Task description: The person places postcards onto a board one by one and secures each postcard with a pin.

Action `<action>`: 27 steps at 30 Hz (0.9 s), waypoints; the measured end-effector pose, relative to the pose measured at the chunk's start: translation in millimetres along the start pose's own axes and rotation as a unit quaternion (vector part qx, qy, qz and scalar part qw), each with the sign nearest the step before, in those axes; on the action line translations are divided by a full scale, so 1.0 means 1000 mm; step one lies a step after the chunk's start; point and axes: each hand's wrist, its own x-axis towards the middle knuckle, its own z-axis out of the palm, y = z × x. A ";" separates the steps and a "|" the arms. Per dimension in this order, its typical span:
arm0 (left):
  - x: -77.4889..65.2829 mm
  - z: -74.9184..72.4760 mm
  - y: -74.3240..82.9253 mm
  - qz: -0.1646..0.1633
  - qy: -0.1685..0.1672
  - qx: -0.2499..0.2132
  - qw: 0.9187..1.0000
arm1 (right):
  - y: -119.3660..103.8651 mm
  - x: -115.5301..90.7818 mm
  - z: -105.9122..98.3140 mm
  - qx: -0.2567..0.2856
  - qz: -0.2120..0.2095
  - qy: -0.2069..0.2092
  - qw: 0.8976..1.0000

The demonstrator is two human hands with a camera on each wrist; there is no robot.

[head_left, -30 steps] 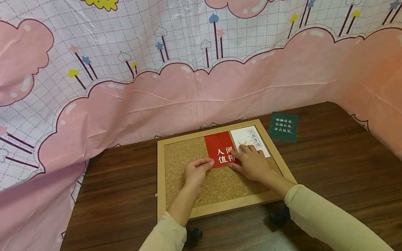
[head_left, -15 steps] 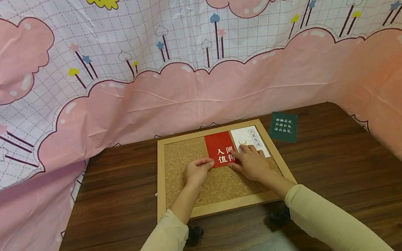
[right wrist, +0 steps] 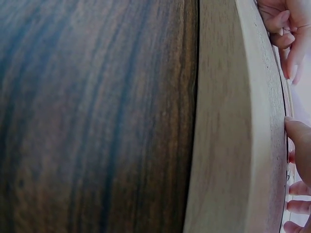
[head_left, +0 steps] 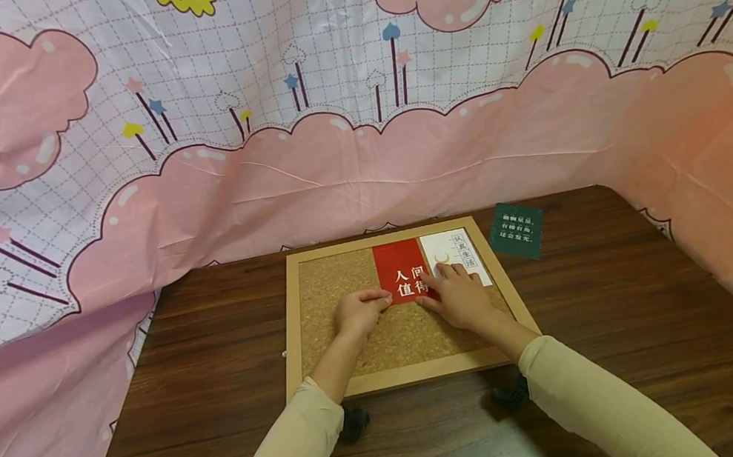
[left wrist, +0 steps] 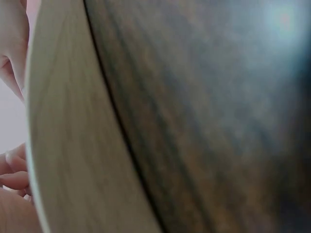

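A red card (head_left: 398, 259) with white characters lies on a wood-framed cork board (head_left: 346, 350). My left hand (head_left: 357, 313) pinches it at the lower left edge, thumb and forefinger together. Over the card's right edge, my right hand (head_left: 461, 297) rests with its fingers spread, some reaching onto the white card (head_left: 449, 244) beside it. That white card has a yellow moon and a column of characters, and its lower left part is hidden by the hand. The right wrist view shows the curled fingers of the left hand (right wrist: 294, 29) above the right hand (right wrist: 302, 145).
A dark green card (head_left: 517, 231) with white writing lies on the brown wooden table (head_left: 599, 271), just right of the board. Two black objects (head_left: 355, 425) sit by the board's near edge, under the forearms. A patterned pink and white cloth (head_left: 359, 162) rises behind the table.
Almost nothing differs. The left thumb and fingertips have shifted very slightly to the right at the red card's edge; the right hand holds its place.
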 end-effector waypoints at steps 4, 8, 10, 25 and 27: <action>0.002 -0.001 0.001 0.009 0.003 0.009 1.000 | 0.000 0.000 0.001 -0.002 -0.001 -0.001 1.000; 0.003 -0.002 0.002 0.016 0.000 0.012 1.000 | 0.000 0.000 0.001 -0.005 0.000 -0.004 1.000; 0.004 -0.002 0.003 0.014 -0.002 0.016 1.000 | 0.000 0.000 0.001 -0.006 0.002 -0.006 1.000; 0.007 -0.008 0.003 0.094 -0.023 0.127 0.987 | -0.002 0.000 -0.001 -0.006 0.000 -0.005 1.000; 0.008 -0.009 0.003 0.101 -0.029 0.130 0.986 | -0.002 -0.001 -0.001 -0.004 0.000 -0.004 1.000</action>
